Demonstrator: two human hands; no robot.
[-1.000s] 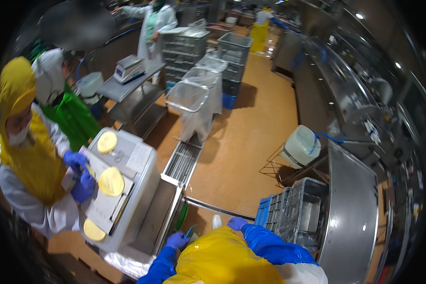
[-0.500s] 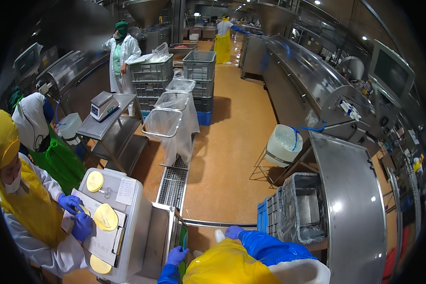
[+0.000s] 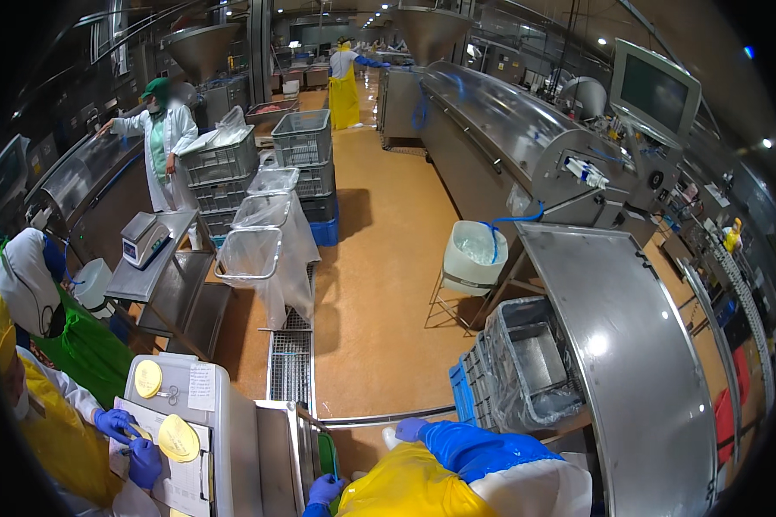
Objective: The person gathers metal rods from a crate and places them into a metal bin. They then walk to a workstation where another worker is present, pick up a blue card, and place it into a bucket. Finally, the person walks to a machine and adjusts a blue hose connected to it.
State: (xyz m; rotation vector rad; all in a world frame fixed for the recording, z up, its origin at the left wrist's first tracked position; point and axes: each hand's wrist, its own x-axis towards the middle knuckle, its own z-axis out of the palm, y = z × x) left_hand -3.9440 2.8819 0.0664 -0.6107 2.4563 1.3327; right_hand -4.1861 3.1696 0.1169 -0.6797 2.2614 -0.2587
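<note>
My left hand (image 3: 325, 489), in a purple glove, is low by the edge of a steel cabinet (image 3: 278, 461), close to a green object (image 3: 328, 454) that is mostly hidden. No held thing shows at it, and its fingers are too small to read. My right hand (image 3: 411, 429), also gloved in purple, lies at the end of my blue sleeve (image 3: 478, 448), beside my yellow apron (image 3: 409, 478) and a white boot (image 3: 390, 437). Its finger shape is unclear, and I see nothing in it.
At left, a gloved co-worker writes at a clipboard (image 3: 205, 470) with round yellow labels (image 3: 178, 439). At right stand a lined grey crate (image 3: 526, 362) and a steel table (image 3: 621, 319). Ahead are a white bucket (image 3: 474, 258), bag frames (image 3: 250, 277) and stacked crates (image 3: 302, 142).
My view has turned slightly right and up, so the room sits further left and lower. My left hand appears lower in the picture; my right hand stays by my apron.
</note>
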